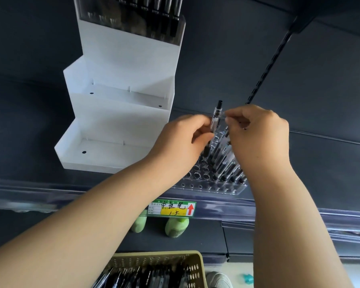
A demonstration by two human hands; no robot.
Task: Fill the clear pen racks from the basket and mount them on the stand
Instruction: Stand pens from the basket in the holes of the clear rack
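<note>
A clear pen rack (197, 185) lies on the dark shelf, its right rows filled with several black-and-clear pens (224, 163). My left hand (181, 138) grips one upright pen (216, 113) above the rack's left holes. My right hand (258, 132) pinches something thin beside that pen; what it is I cannot tell. The white stepped stand (116, 121) stands to the left with two bare lower tiers, and a filled rack (133, 19) sits on its top tier. The tan basket (195, 265) of pens is at the bottom.
A green and yellow price label (172, 208) hangs on the shelf edge (50, 190). Two green bottles (176, 227) stand on the lower shelf. A slotted black upright (272, 61) runs up the back panel. A shoe (218, 279) and a teal object (248, 279) are on the floor.
</note>
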